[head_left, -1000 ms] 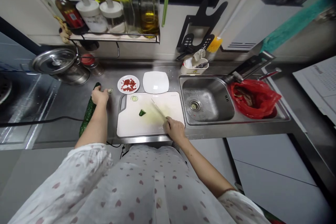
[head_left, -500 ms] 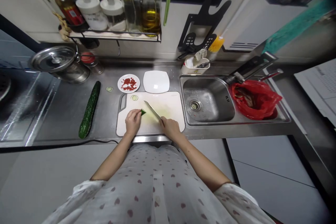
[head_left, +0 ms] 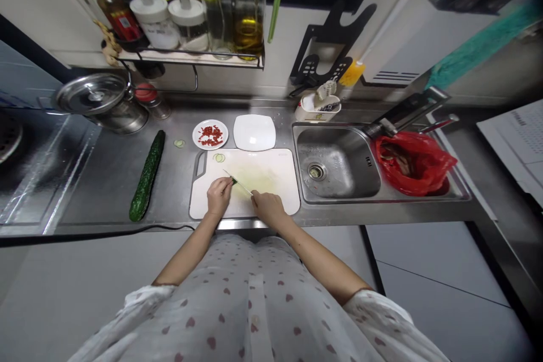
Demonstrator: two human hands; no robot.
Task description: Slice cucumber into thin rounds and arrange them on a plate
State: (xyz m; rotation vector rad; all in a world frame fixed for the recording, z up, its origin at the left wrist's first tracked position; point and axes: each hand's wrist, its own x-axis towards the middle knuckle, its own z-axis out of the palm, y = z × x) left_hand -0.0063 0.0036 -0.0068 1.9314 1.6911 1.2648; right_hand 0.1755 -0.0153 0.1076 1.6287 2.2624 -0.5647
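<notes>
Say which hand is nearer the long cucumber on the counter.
Left: the left hand, over the cutting board, is right of the long cucumber; the right hand, holding the knife, is farther right.

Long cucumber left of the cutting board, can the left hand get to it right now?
Probably yes: nothing seems to stand between the left hand and the long cucumber, though that hand would first have to release the small cucumber piece.

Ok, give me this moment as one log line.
left hand: holding green piece | right hand: gripping knife, blade at green piece | cucumber: on counter, left of cutting board
</notes>
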